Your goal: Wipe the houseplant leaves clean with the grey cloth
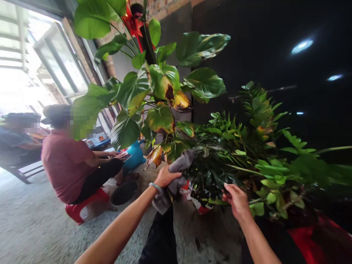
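Note:
A crumpled grey cloth (181,163) is bunched in my left hand (166,176), which is closed around it and wears a pale bracelet at the wrist. Part of the cloth hangs below the hand. My right hand (237,200) is at the front of a dark-leaved potted plant (206,167), its fingers curled together near the lower leaves. Whatever lies between those fingertips is too small to make out. Just beyond the left hand rises a tall broad-leaved plant (162,119), several of its leaves yellowed and browned.
At left, a person in a dull red shirt (67,157) sits on a red stool (85,205) beside a black basin (124,192). Another person (19,139) sits farther left. More leafy plants (275,176) crowd the right side before a dark glossy wall (269,44).

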`<state>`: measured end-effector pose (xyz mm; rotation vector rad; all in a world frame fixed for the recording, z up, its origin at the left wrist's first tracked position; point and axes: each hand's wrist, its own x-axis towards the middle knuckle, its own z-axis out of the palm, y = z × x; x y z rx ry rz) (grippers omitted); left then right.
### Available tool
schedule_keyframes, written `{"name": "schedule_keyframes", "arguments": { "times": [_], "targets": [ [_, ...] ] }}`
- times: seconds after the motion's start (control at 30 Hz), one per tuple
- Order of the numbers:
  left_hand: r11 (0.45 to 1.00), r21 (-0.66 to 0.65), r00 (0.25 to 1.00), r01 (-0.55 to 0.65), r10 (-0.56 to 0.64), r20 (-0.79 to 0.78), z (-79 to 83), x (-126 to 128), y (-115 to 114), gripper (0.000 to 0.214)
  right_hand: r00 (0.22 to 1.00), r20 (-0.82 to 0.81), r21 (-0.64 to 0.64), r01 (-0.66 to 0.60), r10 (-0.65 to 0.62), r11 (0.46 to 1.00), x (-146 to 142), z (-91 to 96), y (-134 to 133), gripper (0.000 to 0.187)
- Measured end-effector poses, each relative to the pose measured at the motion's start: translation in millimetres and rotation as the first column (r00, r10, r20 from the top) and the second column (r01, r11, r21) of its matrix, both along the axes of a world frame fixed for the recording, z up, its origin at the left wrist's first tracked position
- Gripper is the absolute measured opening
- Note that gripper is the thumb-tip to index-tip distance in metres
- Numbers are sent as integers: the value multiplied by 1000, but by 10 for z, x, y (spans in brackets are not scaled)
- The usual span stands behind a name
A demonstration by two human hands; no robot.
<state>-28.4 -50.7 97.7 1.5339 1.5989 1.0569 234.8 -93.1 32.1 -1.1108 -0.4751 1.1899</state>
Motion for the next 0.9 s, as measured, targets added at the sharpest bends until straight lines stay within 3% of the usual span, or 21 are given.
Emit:
{"name": "schedule_keyframes", "arguments": {
  "times": [0.07, 0.1, 0.17, 0.27, 0.33, 0.4, 0.5, 0.57, 0.6, 0.63, 0.7, 0.83, 0.9],
  "targets": [
    [996, -60, 997, 68, -71, -38, -66, -88, -169, 34, 1000, 0, 7, 1, -1, 1000, 27, -1, -12, 41],
    [995, -51, 997, 81, -81, -12, -19, -127, -226, 34, 1000, -1, 10, 1, -1, 1000, 39, -3, -16, 41],
    [997, 47, 994, 61, -65, 84, 200, -165, -248, 35, 1000, -2, 16, 1, -1, 1000, 51, -7, -17, 39],
    [966, 249, 977, -76, 22, 213, 576, -93, -76, 44, 1000, -3, 23, -3, 3, 1000, 33, -9, -3, 40],
    [944, 298, 967, -145, 72, 243, 640, 14, 61, 47, 1000, -1, 31, -7, 7, 999, 8, -9, 9, 41],
    [960, 249, 977, -130, 81, 196, 485, 116, 106, 43, 1000, 5, 37, -9, 9, 999, -10, -7, 14, 41],
    [999, 13, 998, 50, -51, 42, 27, 162, -64, 28, 1000, 10, 43, -4, 4, 999, -5, -2, 3, 41],
    [969, -138, 978, 207, -205, 27, -189, 104, -255, 24, 1000, 10, 45, -1, 0, 999, 16, 4, -9, 40],
    [954, -165, 969, 249, -245, 45, -216, 60, -336, 24, 1000, 8, 45, 0, 0, 999, 28, 7, -14, 40],
    [951, -155, 964, 266, -258, 68, -183, 18, -391, 25, 1000, 6, 43, 0, 0, 999, 38, 10, -17, 40],
    [975, -48, 970, 218, -211, 122, 39, -36, -401, 29, 1000, 1, 39, 1, -1, 999, 47, 13, -17, 40],
    [973, 227, 963, -45, -18, 268, 581, 51, -122, 42, 1000, -1, 40, 6, -6, 999, 19, 14, 2, 39],
    [964, 238, 949, -118, 39, 313, 613, 147, 1, 45, 1000, -2, 43, 6, -6, 999, -1, 18, 7, 38]
  ]
}}
